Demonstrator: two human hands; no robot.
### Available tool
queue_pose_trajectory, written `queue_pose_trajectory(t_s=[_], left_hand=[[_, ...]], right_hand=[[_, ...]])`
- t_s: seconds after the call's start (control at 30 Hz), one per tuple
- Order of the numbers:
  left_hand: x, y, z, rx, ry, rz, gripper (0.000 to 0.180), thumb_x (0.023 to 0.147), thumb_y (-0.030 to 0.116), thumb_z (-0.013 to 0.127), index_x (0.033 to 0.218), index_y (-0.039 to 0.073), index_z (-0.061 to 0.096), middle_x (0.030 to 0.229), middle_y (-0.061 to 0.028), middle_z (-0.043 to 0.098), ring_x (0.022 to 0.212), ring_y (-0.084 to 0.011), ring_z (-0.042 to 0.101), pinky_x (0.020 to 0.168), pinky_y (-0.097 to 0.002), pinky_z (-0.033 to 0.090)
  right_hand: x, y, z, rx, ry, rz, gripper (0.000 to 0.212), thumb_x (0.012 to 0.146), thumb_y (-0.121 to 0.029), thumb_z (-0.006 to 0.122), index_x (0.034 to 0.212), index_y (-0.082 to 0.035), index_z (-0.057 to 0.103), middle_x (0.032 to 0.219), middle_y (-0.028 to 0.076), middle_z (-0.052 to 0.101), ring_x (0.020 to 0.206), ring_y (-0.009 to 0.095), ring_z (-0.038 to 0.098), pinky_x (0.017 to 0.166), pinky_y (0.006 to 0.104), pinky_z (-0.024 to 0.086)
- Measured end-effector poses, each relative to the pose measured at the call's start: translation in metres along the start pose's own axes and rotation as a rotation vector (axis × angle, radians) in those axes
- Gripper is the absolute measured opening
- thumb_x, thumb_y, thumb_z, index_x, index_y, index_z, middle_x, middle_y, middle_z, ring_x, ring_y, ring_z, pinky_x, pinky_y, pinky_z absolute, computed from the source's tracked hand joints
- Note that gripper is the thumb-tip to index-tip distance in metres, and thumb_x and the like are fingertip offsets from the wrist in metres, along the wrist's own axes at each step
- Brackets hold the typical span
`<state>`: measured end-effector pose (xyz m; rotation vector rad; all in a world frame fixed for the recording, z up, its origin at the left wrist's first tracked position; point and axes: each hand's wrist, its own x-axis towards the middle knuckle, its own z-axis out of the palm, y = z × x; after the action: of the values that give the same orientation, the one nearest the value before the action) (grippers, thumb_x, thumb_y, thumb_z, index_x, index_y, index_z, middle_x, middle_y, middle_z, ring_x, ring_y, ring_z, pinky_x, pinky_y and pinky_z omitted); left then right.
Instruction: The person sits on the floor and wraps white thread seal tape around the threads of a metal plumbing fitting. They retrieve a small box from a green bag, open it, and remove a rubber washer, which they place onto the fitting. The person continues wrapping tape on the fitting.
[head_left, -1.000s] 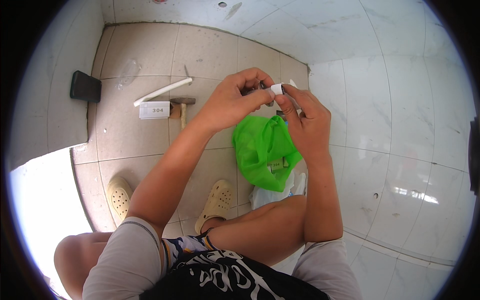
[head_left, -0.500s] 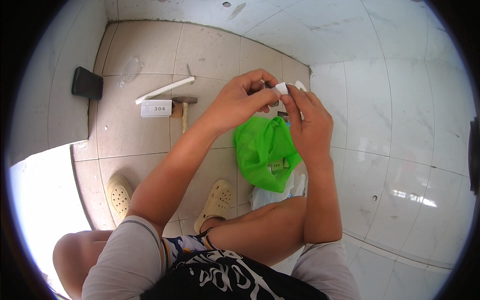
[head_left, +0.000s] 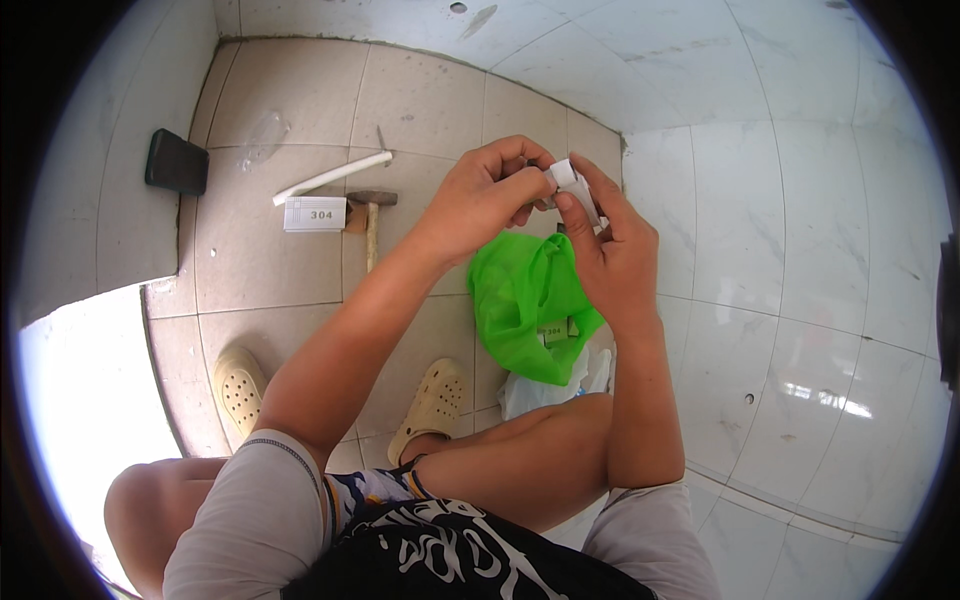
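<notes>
A small white box [head_left: 580,188] with an end flap is held up over the floor between my two hands. My right hand [head_left: 618,235] wraps round its side, thumb on the near face. Bent inward, the fingers of my left hand [head_left: 488,198] pinch at the flap end of the box. Something dark shows in part behind those left fingers; what it is I cannot make out. Just below my hands sits a green plastic bag [head_left: 515,300], with another small printed box [head_left: 553,331] showing at its opening.
On the tiles to the left lie a hammer [head_left: 372,225], a white printed box [head_left: 315,214], a white tube [head_left: 332,178] and a clear plastic wrapper [head_left: 264,140]. A dark phone [head_left: 177,163] leans by the left wall. Tiled walls [head_left: 740,220] enclose the far and right sides.
My right hand has shifted its grip and the white box has turned, so more of its side shows. My left hand stays nearly in place at its end.
</notes>
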<state>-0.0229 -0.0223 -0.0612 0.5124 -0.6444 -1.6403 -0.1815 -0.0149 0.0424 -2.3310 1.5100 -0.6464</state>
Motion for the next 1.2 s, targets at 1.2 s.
queue_pose_trajectory(t_s=[1.2], left_hand=[[-0.004, -0.038, -0.009, 1.13, -0.128, 0.404, 0.034, 0.085, 0.024, 0.082, 0.11, 0.007, 0.065, 0.1, -0.016, 0.073, 0.092, -0.0396, 0.071, 0.08, -0.0485, 0.057]], right_hand=[[0.013, 0.0, -0.028, 0.809, -0.084, 0.509, 0.059, 0.095, -0.017, 0.086, 0.146, -0.002, 0.059, 0.11, 0.015, 0.079, 0.098, 0.022, 0.079, 0.069, 0.024, 0.054]])
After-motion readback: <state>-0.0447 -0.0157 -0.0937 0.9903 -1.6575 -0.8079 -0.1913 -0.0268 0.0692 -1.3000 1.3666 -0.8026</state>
